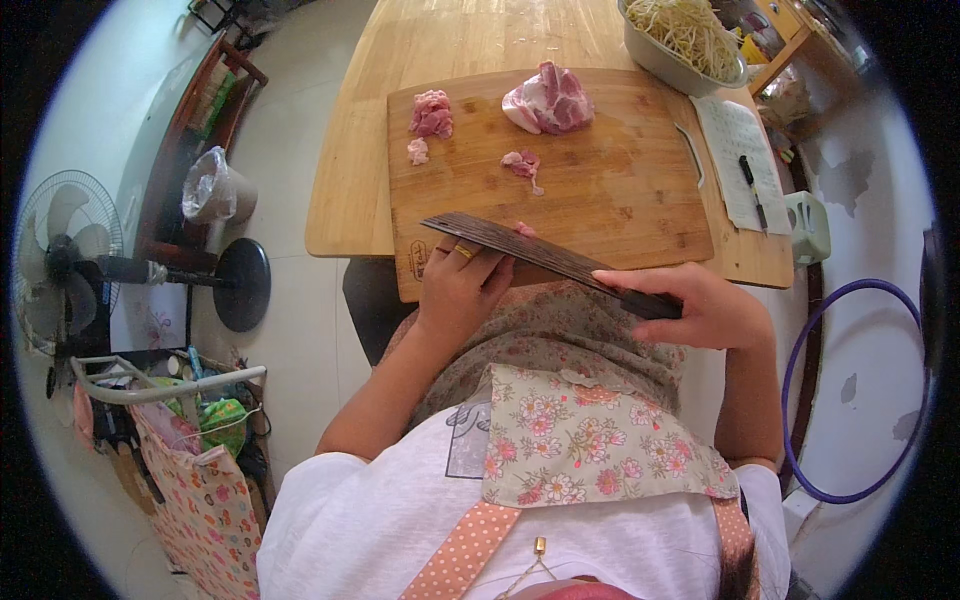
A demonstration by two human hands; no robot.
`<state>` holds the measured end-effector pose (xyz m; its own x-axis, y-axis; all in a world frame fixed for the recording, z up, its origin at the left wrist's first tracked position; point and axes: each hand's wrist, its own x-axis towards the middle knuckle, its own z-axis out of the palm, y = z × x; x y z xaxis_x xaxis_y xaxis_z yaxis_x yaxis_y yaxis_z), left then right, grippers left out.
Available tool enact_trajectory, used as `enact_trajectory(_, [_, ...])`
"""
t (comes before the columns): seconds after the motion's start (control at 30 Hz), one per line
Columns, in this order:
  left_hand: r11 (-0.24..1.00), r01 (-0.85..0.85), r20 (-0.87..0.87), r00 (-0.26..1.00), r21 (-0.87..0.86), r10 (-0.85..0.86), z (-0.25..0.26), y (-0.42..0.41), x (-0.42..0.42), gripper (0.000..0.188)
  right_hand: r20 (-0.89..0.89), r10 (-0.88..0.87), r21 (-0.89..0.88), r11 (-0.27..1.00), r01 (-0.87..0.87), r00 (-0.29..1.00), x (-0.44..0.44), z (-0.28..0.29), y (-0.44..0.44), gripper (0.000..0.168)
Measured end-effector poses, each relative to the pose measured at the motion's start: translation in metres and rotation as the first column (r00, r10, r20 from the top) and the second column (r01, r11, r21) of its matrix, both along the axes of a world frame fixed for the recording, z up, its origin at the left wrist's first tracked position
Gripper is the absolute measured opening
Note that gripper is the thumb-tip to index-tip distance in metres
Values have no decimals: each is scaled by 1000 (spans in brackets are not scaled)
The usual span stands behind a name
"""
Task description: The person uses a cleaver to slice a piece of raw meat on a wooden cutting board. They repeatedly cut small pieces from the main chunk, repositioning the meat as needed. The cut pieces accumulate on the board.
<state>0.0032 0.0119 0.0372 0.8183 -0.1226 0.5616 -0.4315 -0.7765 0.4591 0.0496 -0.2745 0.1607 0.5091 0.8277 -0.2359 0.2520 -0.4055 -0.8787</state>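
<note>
My right hand (694, 304) is closed around the black handle of a cleaver (525, 246), whose dark blade slants across the near part of a bamboo cutting board (622, 217). Under the blade's far-left half is my left hand (465, 281), a ring on one finger; its fingertips are partly hidden by the blade. A small scrap of meat (525, 229) shows just beyond the blade. Farther back on the board lie a large raw chunk of meat (549, 101), a small pile of meat pieces (432, 115), a pale bit (418, 151) and a loose piece (523, 165).
A basin of bean sprouts (679, 64) stands at the table's back right. Beside the board, a pen (752, 193) rests on a written sheet (731, 154). Left of the wooden table (345, 172) are a lined bin (225, 191), a standing fan (67, 259) and a cart (195, 480).
</note>
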Motion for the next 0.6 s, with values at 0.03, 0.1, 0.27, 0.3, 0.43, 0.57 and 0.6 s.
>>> enact_trajectory(0.03, [1000,4,5,1000,-11,-4,-1,0,1,24,13,4,12,1000,-4,1000,1,-2,3,63])
enact_trajectory(0.1, [1000,-7,38,999,12,6,-1,1,2,23,27,11,20,1000,-11,1000,4,-6,12,63])
enact_trajectory(0.27, [999,24,100,995,23,-27,3,-1,5,20,153,-58,148,988,35,987,17,-24,19,62])
enact_trajectory(0.3, [999,35,78,996,4,-35,3,-2,4,20,64,-99,115,989,91,993,19,-18,20,61])
enact_trajectory(0.43, [998,60,92,994,-27,-58,4,-4,5,19,-398,-219,184,932,312,891,28,-24,19,55])
enact_trajectory(0.57, [998,62,124,990,-19,-59,5,-5,6,19,-696,-252,233,806,543,672,37,-40,17,55])
enact_trajectory(0.6, [998,60,135,989,-14,-58,6,-5,6,19,-752,-246,217,783,582,612,40,-43,15,56])
